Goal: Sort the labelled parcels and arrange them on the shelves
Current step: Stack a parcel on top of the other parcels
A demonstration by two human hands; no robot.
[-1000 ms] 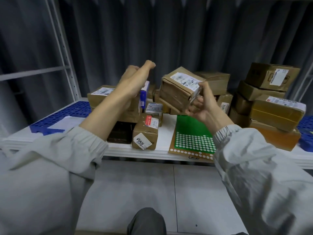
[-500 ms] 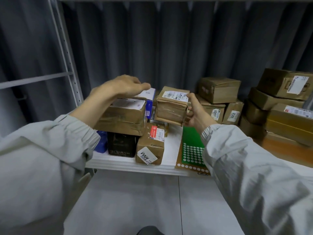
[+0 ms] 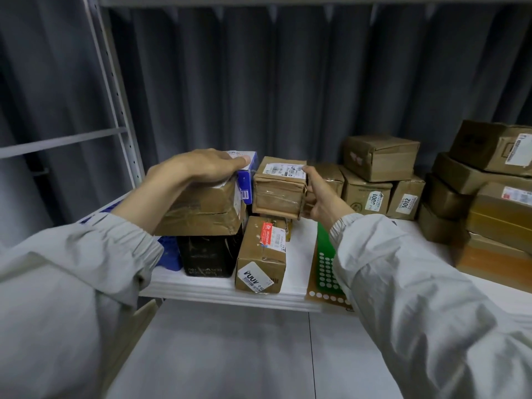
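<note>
Shelf (image 3: 218,289) — crowded with boxes. Large box (image 3: 201,208): left hand (image 3: 201,165) flat on top, fingers straight. Small parcel (image 3: 279,185): right hand (image 3: 319,197) clamped round its side — best lowered squarely, label up, beside the blue carton (image 3: 244,180).

The stacked boxes (image 3: 498,180) are cut off at the right edge.

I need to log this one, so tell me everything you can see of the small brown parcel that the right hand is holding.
The small brown parcel is a squarish box wrapped in creased brown paper under clear tape, with a white printed label on its top face. It sits roughly level, raised above the white shelf, beside a blue box. The right hand grips its right side, one fingertip at the label's edge. What supports it underneath is hidden.
</note>
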